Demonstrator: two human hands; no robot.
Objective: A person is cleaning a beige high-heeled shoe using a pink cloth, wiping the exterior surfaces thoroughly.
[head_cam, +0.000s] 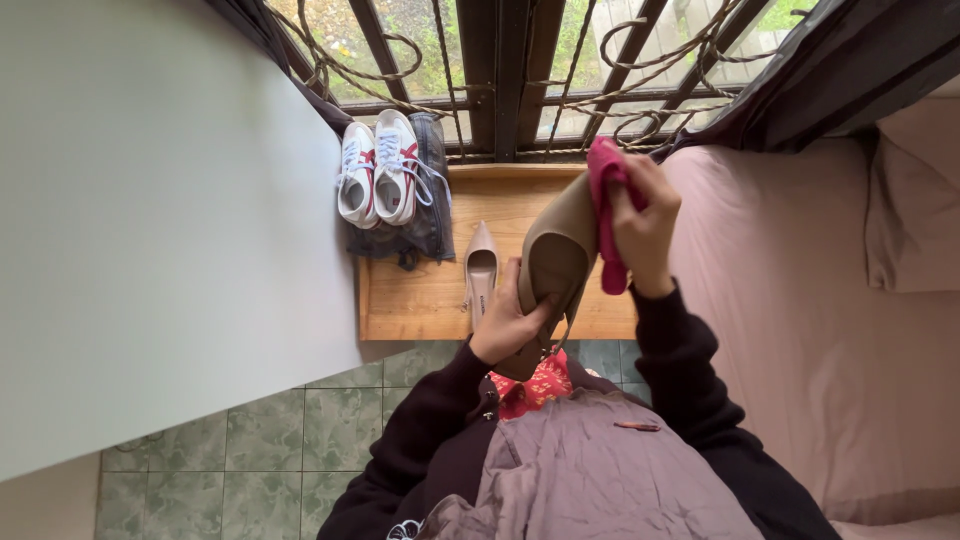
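While the left hand (pixel 508 322) wraps its fingers around the heel end of a beige pointed shoe (pixel 555 262), the right hand (pixel 645 215) is closed on a bright pink cloth (pixel 606 205) pressed against the shoe's upper side near the toe. The shoe is held in the air, tilted with its toe toward twelve o'clock, over the near edge of a low wooden platform (pixel 420 300). Its partner, a second beige shoe (pixel 481 272), lies flat on the wood just at nine o'clock from the held one, close but apart. Farther out at eleven o'clock a pair of white sneakers with red stripes (pixel 378 172) sits on a dark folded fabric (pixel 425 225) at the platform's far left corner, against the barred window (pixel 500 70). A pale wall (pixel 150 220) closes the whole nine o'clock side, and a bed with a pink sheet (pixel 800 300) hems in the three o'clock side, a pillow (pixel 915 210) at its far end. Green tiled floor (pixel 260 450) shows at seven o'clock, the only open ground beside the person's lap.
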